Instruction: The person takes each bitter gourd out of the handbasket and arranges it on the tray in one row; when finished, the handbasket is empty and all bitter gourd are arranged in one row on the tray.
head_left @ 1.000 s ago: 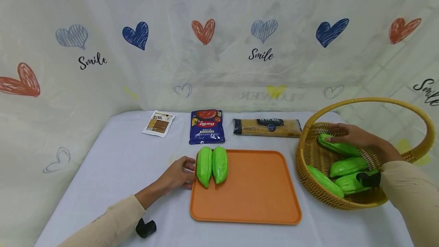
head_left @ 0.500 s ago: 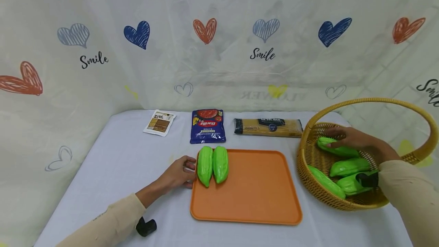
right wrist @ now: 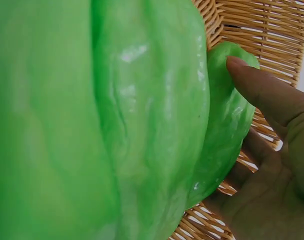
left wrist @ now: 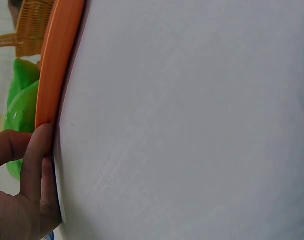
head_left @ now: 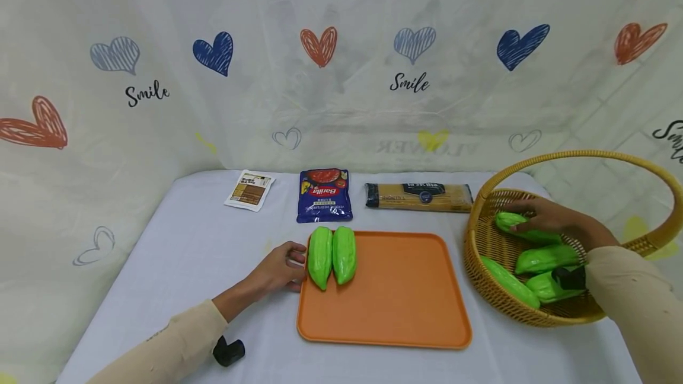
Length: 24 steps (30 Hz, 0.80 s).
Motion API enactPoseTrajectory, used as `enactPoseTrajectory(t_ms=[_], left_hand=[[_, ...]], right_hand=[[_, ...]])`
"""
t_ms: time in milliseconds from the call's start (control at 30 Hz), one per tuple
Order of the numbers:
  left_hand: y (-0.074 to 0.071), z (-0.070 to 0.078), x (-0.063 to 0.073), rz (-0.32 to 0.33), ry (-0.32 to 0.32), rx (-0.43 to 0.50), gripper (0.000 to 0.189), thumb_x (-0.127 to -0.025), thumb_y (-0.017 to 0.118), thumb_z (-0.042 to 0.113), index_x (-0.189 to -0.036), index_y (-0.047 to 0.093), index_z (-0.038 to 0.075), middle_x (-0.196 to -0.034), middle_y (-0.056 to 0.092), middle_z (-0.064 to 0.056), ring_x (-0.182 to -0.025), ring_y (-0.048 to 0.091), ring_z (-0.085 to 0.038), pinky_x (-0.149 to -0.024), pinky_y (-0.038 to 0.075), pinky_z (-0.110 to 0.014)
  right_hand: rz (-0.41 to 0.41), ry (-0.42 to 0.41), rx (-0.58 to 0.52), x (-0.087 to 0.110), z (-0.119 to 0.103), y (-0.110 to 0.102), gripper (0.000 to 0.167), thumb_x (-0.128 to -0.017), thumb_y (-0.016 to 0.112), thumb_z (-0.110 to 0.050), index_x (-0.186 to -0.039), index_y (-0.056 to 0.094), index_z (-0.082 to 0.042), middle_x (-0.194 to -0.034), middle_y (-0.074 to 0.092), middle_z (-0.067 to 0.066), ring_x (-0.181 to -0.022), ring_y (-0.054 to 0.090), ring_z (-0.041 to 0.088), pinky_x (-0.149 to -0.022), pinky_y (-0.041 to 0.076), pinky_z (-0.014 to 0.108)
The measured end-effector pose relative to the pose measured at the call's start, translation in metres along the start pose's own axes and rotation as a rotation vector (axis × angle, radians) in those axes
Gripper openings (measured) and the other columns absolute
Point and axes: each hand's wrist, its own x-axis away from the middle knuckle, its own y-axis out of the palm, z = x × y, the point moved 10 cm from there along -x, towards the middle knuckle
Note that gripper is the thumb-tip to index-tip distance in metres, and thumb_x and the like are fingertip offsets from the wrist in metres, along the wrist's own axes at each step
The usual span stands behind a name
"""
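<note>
The basket [head_left: 484, 286] at the right is woven and rough, like wicker. The green vegetables [right wrist: 154, 120] look glossy, with ridged skin. The orange tray [head_left: 389, 295] seems smooth plastic. The far blue pouch [head_left: 324, 197] has shiny film; the tablecloth [head_left: 187, 242] is matt.

Near the far edge of the tabletop [head_left: 171, 230], the blue pouch [head_left: 324, 200] reads "Barilla" (upside down); beyond that edge, "Smile" repeats on the white backdrop [head_left: 352, 96].

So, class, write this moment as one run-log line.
left hand: touches orange tray, left edge | right hand: around green vegetable in basket | on tray: two green vegetables
</note>
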Motion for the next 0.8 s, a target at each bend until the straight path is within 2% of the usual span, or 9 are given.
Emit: enactPoseTrajectory(t_ms=[133, 400, 500, 800], left_hand=[[0.0, 0.001, 0.0, -0.004, 0.001, 0.002, 0.059, -0.081, 0.07, 0.0, -0.136, 0.05, 0.001, -0.118, 0.055, -0.014, -0.097, 0.064, -0.022, -0.068, 0.064, -0.036], [0.0, 0.002, 0.001, -0.005, 0.007, -0.007, 0.059, -0.081, 0.07, 0.0, -0.136, 0.049, 0.0, -0.118, 0.055, -0.015, -0.096, 0.064, -0.023, -0.068, 0.064, -0.035], [0.0, 0.002, 0.0, 0.001, 0.008, -0.008, 0.059, -0.08, 0.071, -0.001, -0.136, 0.05, -0.001, -0.117, 0.056, -0.015, -0.095, 0.064, -0.022, -0.067, 0.064, -0.035], [0.0, 0.002, 0.001, -0.015, 0.014, -0.008, 0.06, -0.081, 0.071, 0.0, -0.136, 0.048, -0.002, -0.118, 0.055, -0.016, -0.097, 0.064, -0.023, -0.068, 0.064, -0.036]], right_hand=[[0.012, -0.025, 0.044, 0.0, -0.003, -0.002, 0.057, -0.09, 0.072, -0.016, -0.136, 0.053, 0.012, -0.138, 0.051, 0.036, -0.127, 0.045, 0.058, -0.095, 0.053, 0.057], [0.015, 0.012, 0.005, -0.001, -0.003, -0.004, 0.062, -0.093, 0.07, -0.022, -0.142, 0.048, 0.009, -0.142, 0.045, 0.038, -0.129, 0.041, 0.061, -0.098, 0.045, 0.07], [0.024, 0.03, 0.004, -0.001, -0.004, -0.007, 0.064, -0.094, 0.07, -0.025, -0.143, 0.047, 0.008, -0.144, 0.044, 0.038, -0.128, 0.042, 0.061, -0.097, 0.046, 0.07], [0.086, -0.001, 0.054, 0.004, -0.017, -0.02, 0.059, -0.095, 0.069, -0.023, -0.142, 0.05, 0.005, -0.142, 0.048, 0.036, -0.124, 0.049, 0.058, -0.095, 0.048, 0.069]])
